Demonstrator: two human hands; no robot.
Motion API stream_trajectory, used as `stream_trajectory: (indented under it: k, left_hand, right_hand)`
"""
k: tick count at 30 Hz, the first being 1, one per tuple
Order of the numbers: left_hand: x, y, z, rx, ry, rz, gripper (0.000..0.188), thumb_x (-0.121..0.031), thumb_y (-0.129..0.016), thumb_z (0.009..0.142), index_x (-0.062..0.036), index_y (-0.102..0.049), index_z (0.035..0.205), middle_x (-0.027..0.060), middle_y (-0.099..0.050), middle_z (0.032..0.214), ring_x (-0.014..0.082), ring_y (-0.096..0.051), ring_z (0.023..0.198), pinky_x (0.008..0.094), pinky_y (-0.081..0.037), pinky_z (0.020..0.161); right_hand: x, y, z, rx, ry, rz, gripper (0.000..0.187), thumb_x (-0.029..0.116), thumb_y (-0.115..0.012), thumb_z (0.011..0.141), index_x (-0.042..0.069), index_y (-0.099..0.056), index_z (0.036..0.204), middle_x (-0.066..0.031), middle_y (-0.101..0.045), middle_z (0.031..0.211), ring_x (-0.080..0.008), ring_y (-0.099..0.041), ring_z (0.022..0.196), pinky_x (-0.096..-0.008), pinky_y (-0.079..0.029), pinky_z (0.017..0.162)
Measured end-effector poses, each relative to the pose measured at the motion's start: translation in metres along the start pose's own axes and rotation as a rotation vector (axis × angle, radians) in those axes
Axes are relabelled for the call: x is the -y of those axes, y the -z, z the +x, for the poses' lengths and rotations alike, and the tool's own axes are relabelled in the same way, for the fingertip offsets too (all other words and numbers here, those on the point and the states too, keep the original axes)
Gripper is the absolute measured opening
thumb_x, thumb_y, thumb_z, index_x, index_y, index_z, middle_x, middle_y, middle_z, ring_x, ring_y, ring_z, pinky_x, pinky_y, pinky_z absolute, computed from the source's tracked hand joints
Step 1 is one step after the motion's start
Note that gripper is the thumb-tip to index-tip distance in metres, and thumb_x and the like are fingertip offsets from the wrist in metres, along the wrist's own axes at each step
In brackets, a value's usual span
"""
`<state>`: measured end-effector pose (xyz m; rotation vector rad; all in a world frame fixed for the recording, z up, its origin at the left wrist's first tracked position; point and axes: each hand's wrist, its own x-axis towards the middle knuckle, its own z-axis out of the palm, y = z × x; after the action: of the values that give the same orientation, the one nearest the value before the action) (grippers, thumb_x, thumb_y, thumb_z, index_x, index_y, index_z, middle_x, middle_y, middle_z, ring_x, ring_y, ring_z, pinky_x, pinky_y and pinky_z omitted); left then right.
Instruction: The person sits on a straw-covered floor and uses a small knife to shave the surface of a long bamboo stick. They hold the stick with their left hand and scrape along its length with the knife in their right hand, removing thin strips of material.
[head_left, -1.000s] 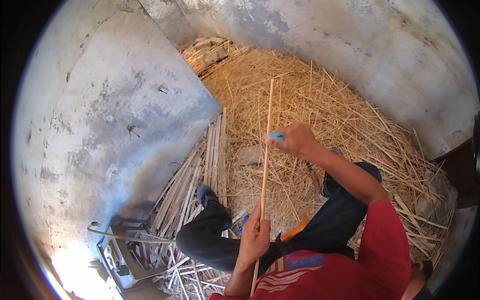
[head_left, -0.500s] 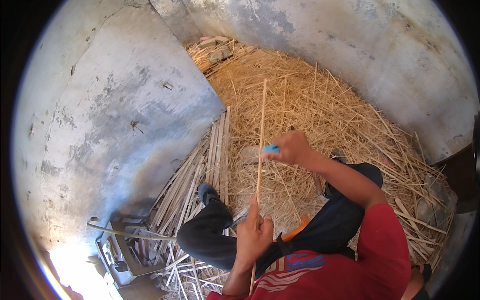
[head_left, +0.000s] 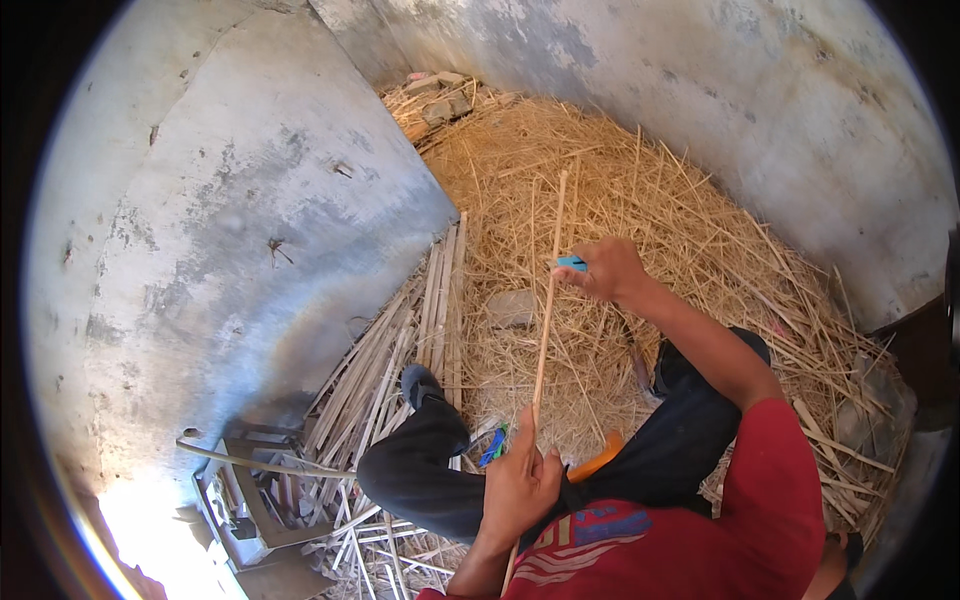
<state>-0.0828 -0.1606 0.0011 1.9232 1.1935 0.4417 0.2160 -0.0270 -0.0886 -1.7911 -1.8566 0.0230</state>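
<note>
A long, thin bamboo strip (head_left: 545,338) slants from my lap up and away over the shavings. My left hand (head_left: 520,489) closes round its near part, forefinger stretched along it; the near end passes under my forearm. Farther up the strip, my right hand (head_left: 612,270) is closed on a small blue thing (head_left: 571,263), which touches the strip or lies right beside it. A dark mark shows on the blue thing, but its kind I cannot make out. My fingers hide the rest of it.
Pale shavings (head_left: 640,200) cover the floor between plastered walls (head_left: 250,200). Split strips (head_left: 436,300) lie left of my foot. A metal frame (head_left: 265,510) stands at lower left. An orange piece (head_left: 597,458) and a blue-green item (head_left: 493,446) are by my legs.
My right hand has moved up and to the right with the blue thing. The strip's far end has swung right, and my left hand has shifted slightly right. The blue-green item has come into sight.
</note>
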Motion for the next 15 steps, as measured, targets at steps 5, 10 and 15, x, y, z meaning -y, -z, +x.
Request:
stream_trajectory:
  k: [5,10,15]
  left_hand:
    - [0.000,0.002,-0.001,-0.040,0.109,-0.081,0.059,-0.007,-0.061,0.084,0.0058,-0.042,0.138,0.0003,-0.039,0.056,0.0052,-0.040,0.051,0.0232,-0.036,0.049]
    - [-0.009,-0.001,-0.009,0.034,0.070,-0.084,0.060,-0.007,-0.060,0.085,0.0059,-0.041,0.140,-0.0006,-0.038,0.058,0.0048,-0.039,0.054,0.0234,-0.035,0.049]
    - [-0.011,-0.003,-0.017,0.126,0.071,-0.154,0.057,-0.006,-0.056,0.089,0.0046,-0.038,0.142,0.0032,-0.048,0.064,0.0058,-0.044,0.058,0.0227,-0.039,0.053]
  right_hand:
    - [0.044,0.000,-0.026,-0.045,0.137,0.074,0.079,0.081,-0.037,0.082,0.010,-0.063,0.060,-0.0024,-0.047,0.043,-0.0193,-0.048,0.037,-0.0360,-0.036,0.037]
    - [-0.029,-0.008,0.006,0.045,-0.157,-0.048,0.079,0.082,-0.032,0.083,0.011,-0.058,0.060,-0.0045,-0.051,0.049,-0.0190,-0.052,0.043,-0.0353,-0.038,0.040]
    - [-0.083,0.019,0.029,-0.031,-0.408,-0.084,0.081,0.085,-0.025,0.083,0.013,-0.051,0.055,-0.0012,-0.044,0.048,-0.0146,-0.046,0.044,-0.0355,-0.033,0.038]
